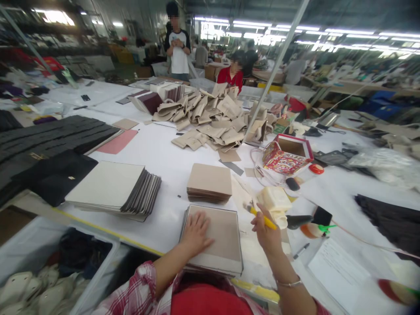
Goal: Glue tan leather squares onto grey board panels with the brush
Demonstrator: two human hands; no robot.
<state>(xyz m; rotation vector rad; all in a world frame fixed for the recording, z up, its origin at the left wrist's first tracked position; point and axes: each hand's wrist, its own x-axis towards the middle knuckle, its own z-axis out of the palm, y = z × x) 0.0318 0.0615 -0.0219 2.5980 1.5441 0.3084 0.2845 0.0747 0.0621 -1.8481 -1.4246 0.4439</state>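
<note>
Left hand point(196, 232) was palm-down on the near stack point(225, 245) at the table's front edge, fingers slightly apart, gripping nothing. Top of that stack: tan face, pale strip along the near side, dark edges. Right hand point(267, 229) was clear of the stack, to its right, fingers clamped on a yellow tool point(270, 222); tip pointed up-left, too blurred to identify. Cream tub point(274, 199) sat just beyond that hand. Tan cards point(210, 178) were piled just behind the near stack; white-topped boards point(108, 183) sat to the left, fanned on their right side. Pen point(301, 251) and paper point(339, 264) lay right of the right forearm. Patterned box point(288, 155) stood open farther back, tan pouches point(223, 116) heaped left of and behind it. Across the table: one person point(180, 52) standing, another in red point(231, 78), lower, behind the heap.
</note>
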